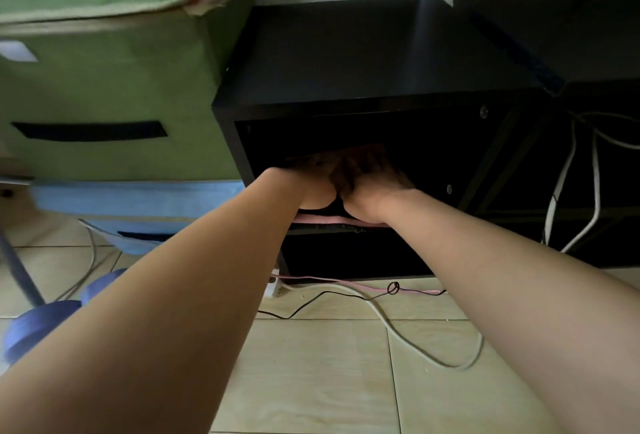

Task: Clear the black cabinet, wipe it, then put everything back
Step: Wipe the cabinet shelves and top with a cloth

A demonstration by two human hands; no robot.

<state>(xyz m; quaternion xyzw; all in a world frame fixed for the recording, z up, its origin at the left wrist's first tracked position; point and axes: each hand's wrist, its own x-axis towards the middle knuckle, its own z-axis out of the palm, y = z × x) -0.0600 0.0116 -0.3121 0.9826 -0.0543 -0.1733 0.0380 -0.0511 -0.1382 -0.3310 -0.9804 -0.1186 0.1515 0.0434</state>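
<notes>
Black cabinet (pixel 346 63): stood on the tiled floor, just beside a green fabric box (pixel 104 87).

Left hand (pixel 313 184), right hand (pixel 375 184): placed side by side inside the upper compartment, above a pink cloth (pixel 322 219) seen along the shelf's front edge beneath the wrists. Finger posture and any grip cannot be told, being lost in shadow.

White cable (pixel 415 340): laid on the floor in front.

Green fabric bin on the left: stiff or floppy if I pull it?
Likely soft-sided: the green fabric bin has a rim that sags and folds over. It appears to sit on a blue bin, so pulling may drag or tip it. Weight cannot be judged.
</notes>
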